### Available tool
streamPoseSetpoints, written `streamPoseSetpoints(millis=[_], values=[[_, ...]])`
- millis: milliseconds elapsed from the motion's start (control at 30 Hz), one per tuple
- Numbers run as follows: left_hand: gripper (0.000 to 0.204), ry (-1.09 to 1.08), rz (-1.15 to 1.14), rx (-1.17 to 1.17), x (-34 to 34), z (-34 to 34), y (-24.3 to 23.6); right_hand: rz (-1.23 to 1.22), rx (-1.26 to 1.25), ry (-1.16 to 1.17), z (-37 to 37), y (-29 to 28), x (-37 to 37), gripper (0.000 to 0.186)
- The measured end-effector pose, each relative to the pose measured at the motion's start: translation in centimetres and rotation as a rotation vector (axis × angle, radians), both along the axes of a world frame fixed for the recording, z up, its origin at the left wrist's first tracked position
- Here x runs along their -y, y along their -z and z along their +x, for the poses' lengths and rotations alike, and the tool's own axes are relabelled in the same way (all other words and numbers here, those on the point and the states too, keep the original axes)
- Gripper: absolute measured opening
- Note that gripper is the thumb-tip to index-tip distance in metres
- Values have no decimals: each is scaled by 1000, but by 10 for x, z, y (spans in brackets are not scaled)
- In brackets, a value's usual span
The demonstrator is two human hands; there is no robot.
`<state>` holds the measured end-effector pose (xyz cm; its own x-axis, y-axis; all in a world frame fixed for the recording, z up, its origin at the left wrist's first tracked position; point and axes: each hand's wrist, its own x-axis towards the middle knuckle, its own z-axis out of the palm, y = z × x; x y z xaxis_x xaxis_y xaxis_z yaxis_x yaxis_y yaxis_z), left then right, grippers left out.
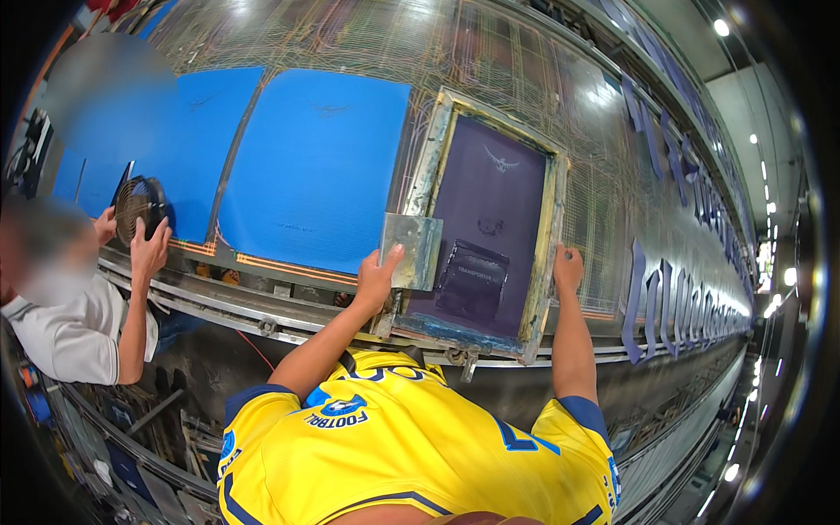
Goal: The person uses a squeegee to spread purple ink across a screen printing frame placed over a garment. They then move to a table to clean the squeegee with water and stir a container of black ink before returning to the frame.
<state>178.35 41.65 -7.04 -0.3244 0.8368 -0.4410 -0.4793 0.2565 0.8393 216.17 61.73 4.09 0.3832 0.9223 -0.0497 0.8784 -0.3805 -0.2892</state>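
Observation:
A screen printing frame lies tilted on the long table in front of me, its purple mesh carrying a bird emblem and a dark patch. A grey square plate overlaps the frame's left side. My left hand grips this plate at its left edge, thumb on top. At the frame's right edge, my right hand has its fingers curled against the rail. Blue ink smears the near end of the mesh.
Blue sheets lie on the table to the left. A co-worker there holds a round black fan. Purple strips hang along the table on the right. A metal rail runs along the near edge.

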Motion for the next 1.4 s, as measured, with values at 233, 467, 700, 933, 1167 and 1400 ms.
streamPoseSetpoints(millis=[233,467,700,933,1167,1400], values=[[45,-14,16,183,-5,-11,-39,37,-425,97,56,26,-25,40],[45,-153,84,259,21,-68,-92,204,-565,-7,-5,-38,-4,31],[47,-333,144,91,18,-162,-104,234,-847,-137,-144,-40,-15,22],[48,-368,219,134,110,-323,-17,218,-859,-178,-307,20,68,20],[45,-324,306,217,105,-345,2,471,-667,-315,-282,94,37,20],[39,-345,389,85,126,-343,-57,319,-716,-204,-337,71,58,25]])
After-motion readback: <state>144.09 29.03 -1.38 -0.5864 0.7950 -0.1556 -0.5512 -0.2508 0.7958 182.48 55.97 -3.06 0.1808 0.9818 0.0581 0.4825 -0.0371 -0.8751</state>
